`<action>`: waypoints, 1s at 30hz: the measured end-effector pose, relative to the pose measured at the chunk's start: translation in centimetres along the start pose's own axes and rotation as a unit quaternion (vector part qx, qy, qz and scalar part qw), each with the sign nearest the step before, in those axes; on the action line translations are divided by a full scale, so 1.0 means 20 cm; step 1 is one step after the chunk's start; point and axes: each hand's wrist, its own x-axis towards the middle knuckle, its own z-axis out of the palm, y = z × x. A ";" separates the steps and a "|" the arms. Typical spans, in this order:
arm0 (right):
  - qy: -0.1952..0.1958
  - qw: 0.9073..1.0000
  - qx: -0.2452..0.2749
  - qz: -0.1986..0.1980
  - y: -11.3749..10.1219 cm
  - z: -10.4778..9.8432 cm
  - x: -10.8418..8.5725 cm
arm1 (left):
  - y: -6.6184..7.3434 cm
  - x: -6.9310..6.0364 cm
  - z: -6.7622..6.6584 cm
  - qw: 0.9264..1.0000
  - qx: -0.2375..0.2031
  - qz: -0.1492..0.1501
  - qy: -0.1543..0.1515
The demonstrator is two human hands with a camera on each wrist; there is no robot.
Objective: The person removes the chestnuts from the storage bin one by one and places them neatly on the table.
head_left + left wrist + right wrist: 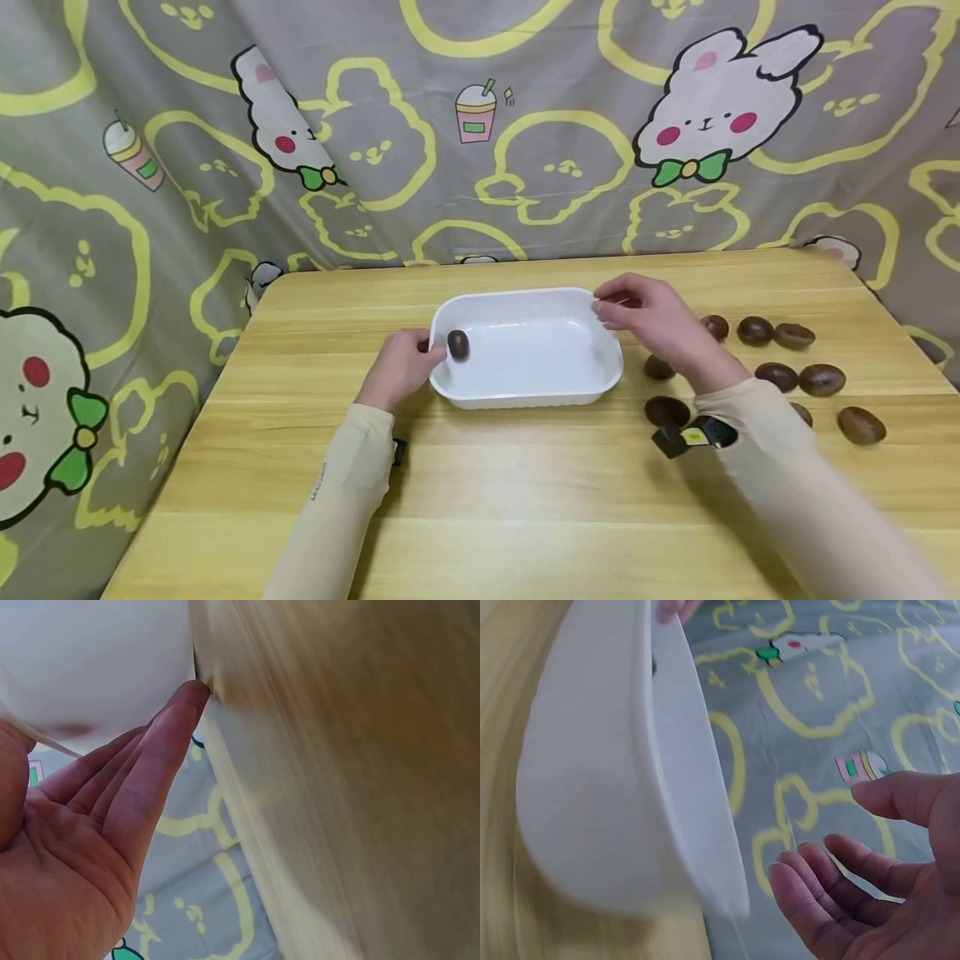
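A white rectangular plastic basin with rounded corners is at the middle of the table in the head view. Inside it, against the left wall, lies one dark brown oval thing, perhaps a fruit. My left hand grips the basin's left end, thumb at the rim and fingers outside and under the wall, as the left wrist view shows. My right hand hovers by the far right corner. In the right wrist view its fingers are loosely bent, apart from the basin, with nothing between them.
Several dark brown, glossy oval things lie on the right of the wooden table, partly behind my right forearm. One piece looks hollow on top. A patterned grey curtain hangs along the table's back and left edges.
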 end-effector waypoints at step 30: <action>-0.043 0.986 0.142 0.082 -0.19 0.62 0.28 | 0.00 0.00 0.00 1.000 0.002 -0.002 -0.005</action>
